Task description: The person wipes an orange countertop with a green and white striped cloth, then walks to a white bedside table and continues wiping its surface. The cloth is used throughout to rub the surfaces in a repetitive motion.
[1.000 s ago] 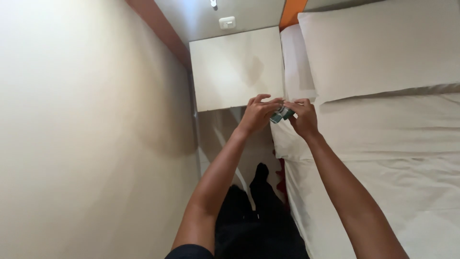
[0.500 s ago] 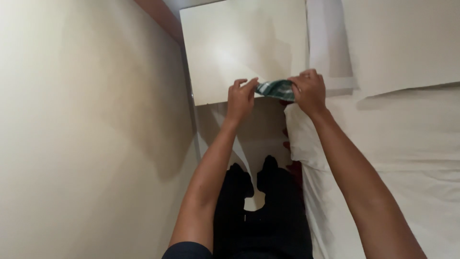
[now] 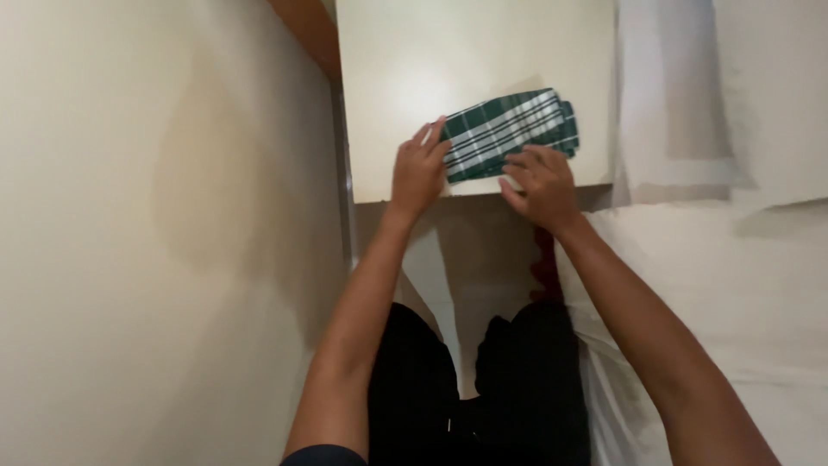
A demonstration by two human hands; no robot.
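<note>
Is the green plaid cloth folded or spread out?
Folded. The cloth lies as a compact, layered oblong on the cream table, with the left hand and right hand pressing its near edge.

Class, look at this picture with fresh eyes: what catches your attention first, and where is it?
A folded green and white plaid cloth lies on a pale bedside table top. The left hand touches its left end, and the right hand rests on its near edge. A white bed fills the right side.

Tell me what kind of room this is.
Probably a bedroom: a bed with white sheets, a pillow, and a small cream bedside table where both hands fold a green plaid cloth.
</note>
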